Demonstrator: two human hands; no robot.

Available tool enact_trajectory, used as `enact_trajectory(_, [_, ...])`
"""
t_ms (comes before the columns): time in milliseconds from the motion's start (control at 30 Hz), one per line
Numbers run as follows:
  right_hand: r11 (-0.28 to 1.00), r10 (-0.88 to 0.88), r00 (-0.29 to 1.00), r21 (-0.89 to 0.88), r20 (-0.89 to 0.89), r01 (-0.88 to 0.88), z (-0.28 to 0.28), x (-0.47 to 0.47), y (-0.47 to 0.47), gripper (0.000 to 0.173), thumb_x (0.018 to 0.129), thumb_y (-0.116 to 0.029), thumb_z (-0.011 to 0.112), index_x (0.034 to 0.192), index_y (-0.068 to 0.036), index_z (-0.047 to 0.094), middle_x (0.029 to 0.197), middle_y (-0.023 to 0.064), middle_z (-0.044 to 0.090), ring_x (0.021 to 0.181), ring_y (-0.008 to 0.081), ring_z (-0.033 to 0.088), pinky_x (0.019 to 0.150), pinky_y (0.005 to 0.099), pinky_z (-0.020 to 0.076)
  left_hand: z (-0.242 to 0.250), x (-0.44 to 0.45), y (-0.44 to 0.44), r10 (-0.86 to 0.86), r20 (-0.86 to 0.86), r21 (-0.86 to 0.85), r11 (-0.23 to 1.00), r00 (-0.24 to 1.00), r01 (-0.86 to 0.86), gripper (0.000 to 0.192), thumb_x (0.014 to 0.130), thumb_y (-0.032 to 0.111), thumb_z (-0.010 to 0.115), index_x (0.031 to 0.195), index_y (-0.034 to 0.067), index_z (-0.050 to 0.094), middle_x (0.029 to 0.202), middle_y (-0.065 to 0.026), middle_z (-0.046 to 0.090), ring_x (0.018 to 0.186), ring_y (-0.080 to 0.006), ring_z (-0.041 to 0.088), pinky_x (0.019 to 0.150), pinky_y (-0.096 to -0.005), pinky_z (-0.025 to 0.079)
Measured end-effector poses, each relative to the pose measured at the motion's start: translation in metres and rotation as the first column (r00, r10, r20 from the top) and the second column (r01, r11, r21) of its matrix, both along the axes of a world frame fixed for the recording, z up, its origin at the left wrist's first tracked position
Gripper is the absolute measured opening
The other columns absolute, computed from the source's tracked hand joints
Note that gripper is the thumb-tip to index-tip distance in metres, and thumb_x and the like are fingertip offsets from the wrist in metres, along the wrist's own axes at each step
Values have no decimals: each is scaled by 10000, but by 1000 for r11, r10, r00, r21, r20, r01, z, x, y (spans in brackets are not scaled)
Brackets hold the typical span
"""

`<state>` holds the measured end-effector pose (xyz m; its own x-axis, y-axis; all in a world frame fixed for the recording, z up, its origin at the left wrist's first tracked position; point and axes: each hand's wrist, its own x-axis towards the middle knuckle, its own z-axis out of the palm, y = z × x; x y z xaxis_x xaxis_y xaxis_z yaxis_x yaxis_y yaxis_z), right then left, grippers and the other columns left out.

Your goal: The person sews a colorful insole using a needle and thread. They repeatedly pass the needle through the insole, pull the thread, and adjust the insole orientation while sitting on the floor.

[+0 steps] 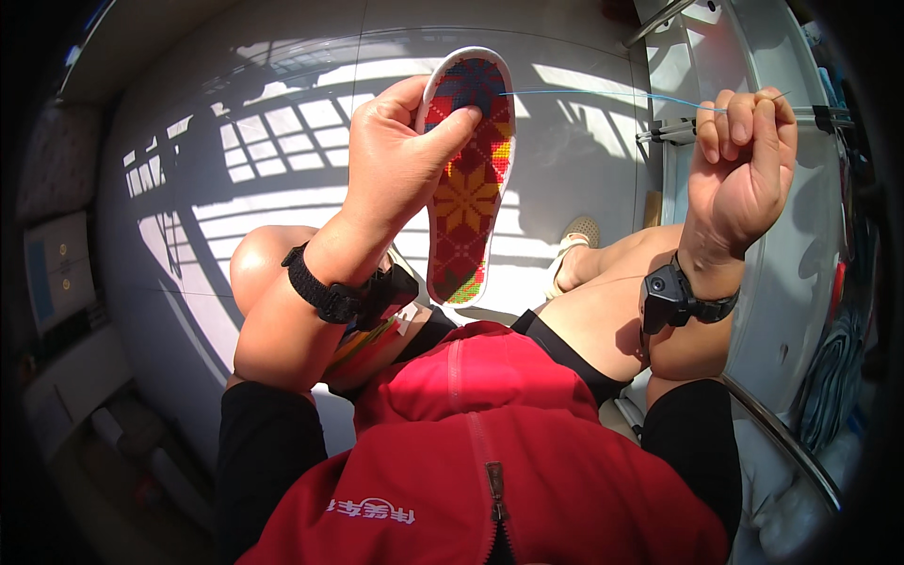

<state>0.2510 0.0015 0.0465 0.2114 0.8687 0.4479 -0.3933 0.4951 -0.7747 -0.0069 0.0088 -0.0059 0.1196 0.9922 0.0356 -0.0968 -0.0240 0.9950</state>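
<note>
A shoe insole [466,201] with a white edge stands lengthwise before me, its face covered in red, yellow, blue and green stitching in star patterns. My left hand [402,148] grips it near the upper end, thumb on the stitched face and the fingers hidden behind. From the blue part a light-blue thread [593,92] runs taut to the right. My right hand [745,152] is raised at the thread's far end, its thumb and forefinger pinching a thin sewing needle [782,94] whose tip sticks out to the right. The thread passes by the curled fingers.
My bare knees and a sandal [583,229] are below the hands, above a sunlit tiled floor [282,176]. Colored strands [367,342] lie on my left thigh. At the right stands a white shelf or rack [784,282] with metal rails and folded blue fabric [833,381].
</note>
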Motion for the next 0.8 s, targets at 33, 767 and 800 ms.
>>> enact_trajectory(33, [998, 26, 1000, 49, 0, -26, 0, 2, 2, 117, 966, -70, 465, 1048, -21, 532, 704, 37, 460, 581, 92, 377, 517, 233, 347, 1, 2, -2, -15, -20, 4, 1000, 1000, 15, 163, 816, 69, 691, 944, -30, 672, 823, -40, 687, 718, -52, 602, 653, -203, 500])
enact_trajectory(767, [984, -173, 500, 168, 848, 57, -15, -55, -16, 162, 761, 85, 677, 899, 0, 679, 785, 52, 597, 623, 82, 544, 530, 201, 418, 14, 11, -6, -148, 246, -170, 966, 958, 193, 178, 816, 39, 720, 944, 7, 602, 906, -62, 677, 800, -81, 630, 737, -230, 523])
enact_trajectory(800, [984, -173, 499, 167, 849, 57, -15, -55, -16, 161, 761, 84, 678, 898, 0, 679, 786, 52, 597, 624, 81, 544, 530, 201, 418, 14, 11, -6, -145, 242, -173, 967, 959, 190, 179, 815, 40, 722, 944, 7, 602, 906, -63, 677, 801, -81, 630, 737, -229, 523])
